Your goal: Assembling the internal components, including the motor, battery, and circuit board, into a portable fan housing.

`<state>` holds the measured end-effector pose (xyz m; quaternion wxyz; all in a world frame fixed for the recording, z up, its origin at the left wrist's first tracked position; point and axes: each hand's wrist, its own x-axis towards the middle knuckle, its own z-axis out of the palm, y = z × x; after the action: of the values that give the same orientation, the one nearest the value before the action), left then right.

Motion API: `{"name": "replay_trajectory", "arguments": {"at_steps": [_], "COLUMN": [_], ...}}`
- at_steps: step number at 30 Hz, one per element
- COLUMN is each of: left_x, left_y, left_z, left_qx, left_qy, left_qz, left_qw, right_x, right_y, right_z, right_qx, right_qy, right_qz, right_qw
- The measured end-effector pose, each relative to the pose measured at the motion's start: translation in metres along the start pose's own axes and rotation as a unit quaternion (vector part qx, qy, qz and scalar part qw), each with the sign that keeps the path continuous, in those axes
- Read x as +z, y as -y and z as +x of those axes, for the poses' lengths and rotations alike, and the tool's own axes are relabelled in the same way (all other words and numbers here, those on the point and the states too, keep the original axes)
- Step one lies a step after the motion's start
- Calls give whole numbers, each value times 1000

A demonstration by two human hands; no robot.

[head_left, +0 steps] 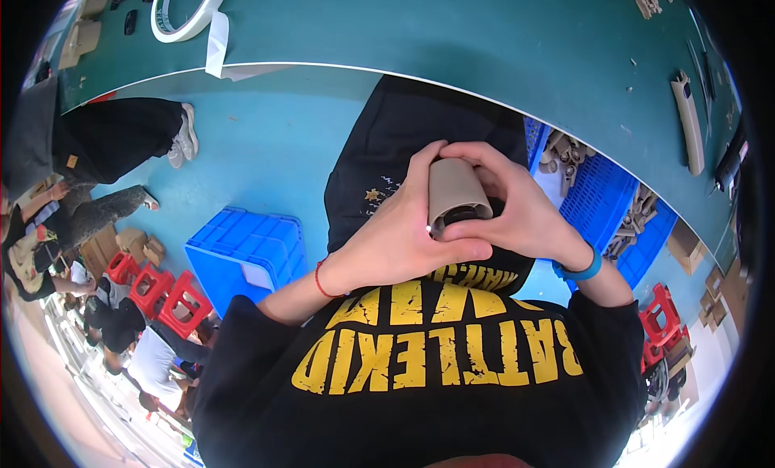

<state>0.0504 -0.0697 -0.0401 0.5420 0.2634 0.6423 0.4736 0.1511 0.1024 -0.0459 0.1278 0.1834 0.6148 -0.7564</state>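
Observation:
Close in front of my body I hold a beige, hollow, rounded plastic shell (457,185), its open end toward me and a dark part showing inside. My left hand (397,236) is wrapped along its left side, with the thumb at the lower rim. My right hand (526,213) grips the right side, fingertips over the far end and thumb under the open end. The fingers of both hands nearly meet at the top. Whether the dark part is fixed in the shell, I cannot tell.
A green worktable (452,40) spans the far side, bearing a roll of white tape (165,24) and a long beige handle-like part (688,121). Blue crates (601,195) with beige parts stand under it at right. A blue bin (242,246), red stools (184,305) and people are at left.

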Motion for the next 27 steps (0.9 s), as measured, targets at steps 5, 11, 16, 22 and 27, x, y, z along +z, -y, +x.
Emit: {"name": "replay_trajectory", "arguments": {"at_steps": [5, 11, 16, 22, 27], "left_x": [2, 5, -2, 0, 4], "left_y": [-2, 1, 6, 8, 8], "left_z": [1, 3, 8, 5, 5], "left_qx": [-43, -64, -42, 47, 61], "left_qy": [-2, -3, 3, -15, -42], "left_qz": [33, 66, 18, -28, 3], "left_qw": [999, 996, 999, 998, 997], "right_x": [-3, 0, 3, -5, -3], "right_y": [-3, -19, -9, 0, 3], "right_z": [4, 1, 1, -1, -5], "right_qx": [2, -22, -45, -42, -91], "right_qy": [24, -8, -30, 3, -13], "right_qz": [-84, -75, -94, -19, -71], "right_qw": [996, 997, 994, 999, 993]}}
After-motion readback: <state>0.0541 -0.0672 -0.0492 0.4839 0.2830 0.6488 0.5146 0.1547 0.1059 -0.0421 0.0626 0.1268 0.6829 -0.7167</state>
